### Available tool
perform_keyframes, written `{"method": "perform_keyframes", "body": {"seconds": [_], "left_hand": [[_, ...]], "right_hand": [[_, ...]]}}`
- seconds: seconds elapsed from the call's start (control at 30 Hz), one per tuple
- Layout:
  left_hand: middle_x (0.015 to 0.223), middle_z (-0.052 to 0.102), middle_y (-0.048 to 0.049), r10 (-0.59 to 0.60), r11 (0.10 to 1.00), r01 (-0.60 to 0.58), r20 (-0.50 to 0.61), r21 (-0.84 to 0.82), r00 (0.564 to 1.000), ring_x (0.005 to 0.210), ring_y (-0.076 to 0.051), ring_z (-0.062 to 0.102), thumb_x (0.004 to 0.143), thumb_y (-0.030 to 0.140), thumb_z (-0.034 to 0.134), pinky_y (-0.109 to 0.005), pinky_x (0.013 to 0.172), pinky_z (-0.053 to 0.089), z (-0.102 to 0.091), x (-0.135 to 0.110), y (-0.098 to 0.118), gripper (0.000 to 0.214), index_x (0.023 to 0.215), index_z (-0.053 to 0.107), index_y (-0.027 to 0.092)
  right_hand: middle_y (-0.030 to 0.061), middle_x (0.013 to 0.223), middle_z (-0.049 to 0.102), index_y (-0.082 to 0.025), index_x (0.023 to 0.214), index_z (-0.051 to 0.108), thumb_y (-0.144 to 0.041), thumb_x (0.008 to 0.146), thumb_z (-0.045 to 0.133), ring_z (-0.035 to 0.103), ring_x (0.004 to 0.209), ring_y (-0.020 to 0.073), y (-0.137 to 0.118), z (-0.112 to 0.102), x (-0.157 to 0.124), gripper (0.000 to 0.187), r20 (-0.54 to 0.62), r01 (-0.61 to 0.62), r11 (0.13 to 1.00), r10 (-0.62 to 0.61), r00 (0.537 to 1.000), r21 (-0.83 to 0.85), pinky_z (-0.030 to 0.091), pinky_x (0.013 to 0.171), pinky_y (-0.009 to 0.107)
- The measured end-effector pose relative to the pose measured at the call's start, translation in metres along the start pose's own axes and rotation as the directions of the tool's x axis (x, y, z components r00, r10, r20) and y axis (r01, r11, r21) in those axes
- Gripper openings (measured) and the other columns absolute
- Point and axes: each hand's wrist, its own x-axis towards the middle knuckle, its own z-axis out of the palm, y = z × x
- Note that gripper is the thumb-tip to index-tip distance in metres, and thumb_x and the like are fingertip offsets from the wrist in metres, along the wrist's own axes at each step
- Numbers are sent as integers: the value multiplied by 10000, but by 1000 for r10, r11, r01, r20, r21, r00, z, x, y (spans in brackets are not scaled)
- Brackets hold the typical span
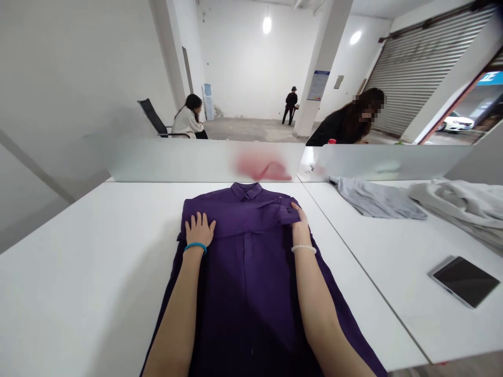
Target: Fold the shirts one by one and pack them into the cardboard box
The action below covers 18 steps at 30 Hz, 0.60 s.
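Note:
A purple shirt (251,272) lies face up on the white table (78,272), collar pointing away from me. One sleeve is folded across the chest. My left hand (199,229), with a blue band at the wrist, rests flat and open on the shirt's left shoulder. My right hand (300,222), wearing a white bead bracelet, pinches the folded sleeve's cuff (290,213) at the right shoulder.
A frosted divider (176,159) runs along the table's far edge. On the adjoining table to the right lie a grey garment (377,199), a pale garment (463,207) and a dark tablet (464,280). One person (349,123) leans behind the divider; two others are farther back.

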Motion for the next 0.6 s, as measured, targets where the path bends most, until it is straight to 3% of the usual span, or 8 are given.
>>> {"method": "perform_keyframes", "body": {"seconds": [0.07, 0.17, 0.27, 0.33, 0.4, 0.47, 0.53, 0.6], "left_hand": [[1485, 311, -179, 0, 1000, 0, 12, 11, 1000, 1382, -353, 234, 911, 438, 252, -545, 1112, 185, 5, -1, -4, 633, 1409, 361, 62], [1487, 309, -180, -10, 1000, 10, -4, 27, 1000, 1383, -358, 225, 917, 445, 242, -541, 1118, 165, 6, -2, -1, 640, 1415, 348, 57], [1484, 314, -187, 17, 999, -15, -89, 33, 996, 1382, -370, 219, 930, 421, 216, -579, 1102, 162, 4, -3, 10, 616, 1413, 355, 64], [1489, 315, -168, 123, 992, -117, -144, 49, 982, 1389, -353, 209, 942, 385, 185, -582, 1105, 151, 3, -4, 19, 588, 1416, 355, 81], [1500, 305, -139, 262, 965, -253, -159, 72, 952, 1400, -327, 191, 947, 370, 170, -569, 1114, 137, 4, -5, 27, 571, 1422, 350, 109], [1506, 295, -121, 347, 937, -339, -113, 85, 931, 1402, -317, 193, 947, 386, 184, -562, 1116, 145, 8, -6, 33, 565, 1426, 349, 135], [1501, 304, -123, 374, 925, -371, -26, 83, 927, 1391, -326, 225, 942, 409, 213, -561, 1110, 167, 13, -6, 36, 571, 1426, 349, 138], [1491, 323, -126, 384, 920, -385, 34, 77, 923, 1381, -326, 252, 937, 420, 230, -551, 1111, 176, 17, -6, 35, 579, 1426, 347, 134]], "right_hand": [[138, 844, 711, -100, 928, 681, -277, 794, 399, 664, 920, 253, 0, -5, -2, 359, -49, -61, 998, 62, 997, 9, 492, 905, 451], [136, 1061, 678, -119, 1133, 608, -264, 811, 381, 632, 1020, 231, -13, -12, -1, 420, -192, -79, 997, 81, 978, 17, 465, 940, 464], [106, 1344, 516, -150, 1324, 463, -253, 827, 370, 496, 1223, 182, -38, -14, 1, 516, -339, -10, 1000, 8, 941, -3, 343, 1063, 433], [97, 1386, 475, -137, 1316, 485, -266, 838, 389, 425, 1282, 173, -55, -8, -1, 505, -351, 92, 990, -123, 928, -104, 273, 1107, 392], [104, 1354, 510, -127, 1283, 533, -307, 874, 375, 414, 1288, 192, -64, 5, -7, 475, -241, 214, 930, -291, 926, -300, 251, 1112, 391], [117, 1347, 515, -133, 1296, 533, -348, 917, 325, 384, 1311, 230, -63, 23, -17, 483, -33, 302, 790, -376, 926, -533, 210, 1116, 450], [110, 1407, 452, -165, 1347, 488, -376, 944, 302, 283, 1367, 272, -52, 41, -27, 491, 162, 334, 613, -320, 933, -716, 111, 1116, 534], [107, 1476, 346, -192, 1416, 394, -416, 953, 316, 157, 1405, 319, -33, 52, -35, 520, 254, 312, 451, -186, 949, -836, 25, 1088, 608]]}}
